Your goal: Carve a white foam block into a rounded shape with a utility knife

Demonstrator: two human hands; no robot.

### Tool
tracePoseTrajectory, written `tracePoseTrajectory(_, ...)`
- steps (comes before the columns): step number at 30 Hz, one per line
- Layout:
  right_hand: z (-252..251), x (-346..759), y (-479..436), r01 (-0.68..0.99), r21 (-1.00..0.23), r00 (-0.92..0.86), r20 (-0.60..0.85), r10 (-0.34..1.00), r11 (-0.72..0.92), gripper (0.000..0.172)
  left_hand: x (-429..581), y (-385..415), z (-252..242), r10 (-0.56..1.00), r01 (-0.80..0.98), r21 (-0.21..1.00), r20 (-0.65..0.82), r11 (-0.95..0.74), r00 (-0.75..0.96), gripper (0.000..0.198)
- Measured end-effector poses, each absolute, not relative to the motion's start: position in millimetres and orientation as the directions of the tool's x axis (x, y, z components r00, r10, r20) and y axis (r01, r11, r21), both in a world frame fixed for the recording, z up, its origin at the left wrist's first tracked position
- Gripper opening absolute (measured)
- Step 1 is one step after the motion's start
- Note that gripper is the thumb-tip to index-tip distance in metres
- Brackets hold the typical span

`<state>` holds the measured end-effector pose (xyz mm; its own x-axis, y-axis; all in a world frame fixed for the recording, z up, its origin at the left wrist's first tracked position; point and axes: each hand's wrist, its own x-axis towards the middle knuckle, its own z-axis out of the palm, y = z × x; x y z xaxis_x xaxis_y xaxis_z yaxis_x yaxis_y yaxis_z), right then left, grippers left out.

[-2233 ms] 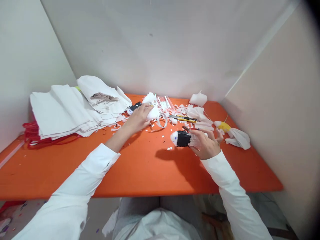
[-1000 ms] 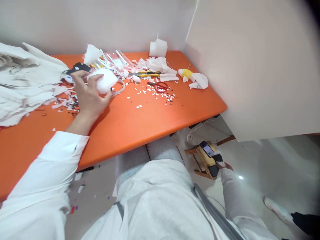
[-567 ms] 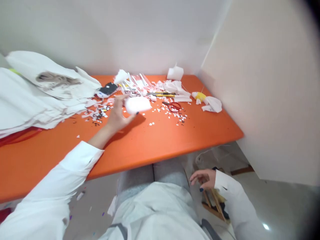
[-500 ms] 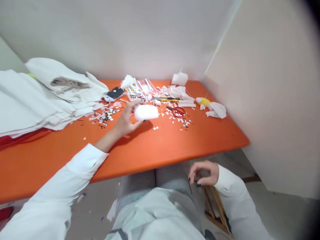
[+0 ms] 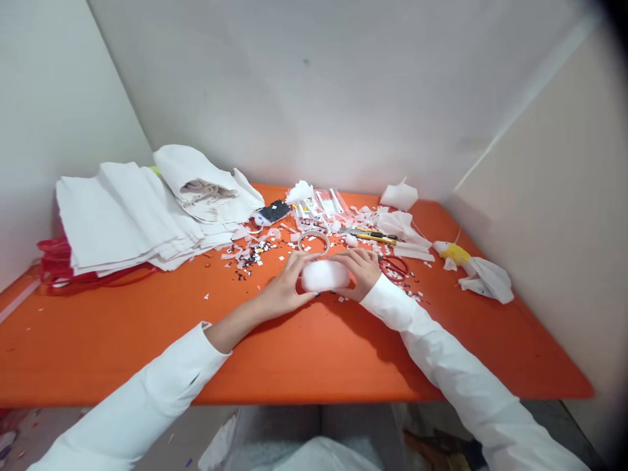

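A white foam egg shape (image 5: 324,276) rests low over the orange table (image 5: 147,333), held between both my hands. My left hand (image 5: 287,290) grips its left end with curled fingers. My right hand (image 5: 362,271) closes over its right end. Just behind the egg lies a white tape ring (image 5: 314,240). Red-handled scissors (image 5: 395,265) lie right beside my right hand.
A thick pile of white paper sheets (image 5: 132,216) fills the back left, over red plastic (image 5: 56,261). Paper scraps, a yellow cutter (image 5: 367,234), a black-and-white figure (image 5: 269,213) and clear packets crowd the back. A white-and-yellow paper figure (image 5: 471,269) lies at right. Walls close three sides.
The black-and-white figure my right hand held went down beside the table; that hand came back up empty and closed on the foam egg, which my left hand carried toward the table's middle.
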<state>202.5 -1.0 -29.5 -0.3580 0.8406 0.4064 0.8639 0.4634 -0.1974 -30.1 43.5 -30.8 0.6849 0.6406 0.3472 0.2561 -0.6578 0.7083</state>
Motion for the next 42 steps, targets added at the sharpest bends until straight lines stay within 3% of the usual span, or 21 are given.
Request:
tracePoseTrajectory(6, -53.0, 219.5, -1.4, 0.873, -0.174, -0.341, 0.449, 0.826, 0.455, 0.065, -30.6, 41.0, -27.2, 0.638, 0.435, 0.563, 0.228, -0.703, 0.735, 0.066)
tracePoseTrajectory(8, -46.0, 244.0, 2.4, 0.922, -0.149, -0.250, 0.474, 0.844, 0.357, 0.052, -30.8, 40.5, -27.3, 0.651, 0.479, 0.528, 0.201, -0.701, 0.732, 0.066)
tracePoseTrajectory(10, -34.8, 279.9, 6.9, 0.974, -0.181, -0.034, 0.478, 0.878, 0.136, 0.025, -31.3, 40.7, -28.0, 0.657, 0.508, 0.496, 0.183, -0.704, 0.732, 0.064)
tracePoseTrajectory(11, -29.7, 299.9, 8.6, 0.975, -0.221, 0.063, 0.434, 0.899, 0.038, 0.020, -31.7, 41.1, -28.5, 0.659, 0.518, 0.486, 0.172, -0.704, 0.733, 0.063)
tracePoseTrajectory(13, -24.5, 337.2, 9.4, 0.933, -0.350, 0.167, 0.205, 0.964, -0.087, 0.013, -32.5, 42.3, -29.9, 0.658, 0.528, 0.478, 0.151, -0.702, 0.738, 0.064)
tracePoseTrajectory(16, -30.4, 372.8, 5.0, 0.904, -0.398, 0.195, 0.065, 0.979, -0.154, 0.009, -33.1, 44.1, -31.3, 0.645, 0.512, 0.482, 0.156, -0.711, 0.748, 0.067)
tracePoseTrajectory(20, -43.7, 379.8, 3.0, 0.898, -0.401, 0.188, -0.021, 0.982, -0.180, 0.017, -31.9, 44.2, -29.7, 0.610, 0.454, 0.506, 0.196, -0.734, 0.768, 0.062)
tracePoseTrajectory(24, -48.5, 363.8, 8.9, 0.914, -0.375, 0.178, 0.022, 0.984, -0.156, 0.025, -30.4, 41.5, -26.5, 0.606, 0.453, 0.531, 0.151, -0.716, 0.781, 0.066)
tracePoseTrajectory(32, -57.5, 339.9, 6.3, 0.925, -0.357, 0.153, 0.028, 0.988, -0.133, 0.021, -34.1, 43.8, -27.3, 0.597, 0.466, 0.494, 0.140, -0.734, 0.790, 0.051)
tracePoseTrajectory(36, -48.5, 347.8, 6.6, 0.889, -0.439, 0.193, 0.101, 0.976, -0.130, 0.021, -34.4, 44.3, -28.0, 0.584, 0.451, 0.492, 0.151, -0.744, 0.798, 0.056)
tracePoseTrajectory(42, -33.5, 363.7, 4.5, 0.725, -0.686, 0.301, 0.239, 0.923, -0.059, 0.031, -32.6, 41.6, -30.2, 0.603, 0.447, 0.523, 0.171, -0.726, 0.779, 0.062)
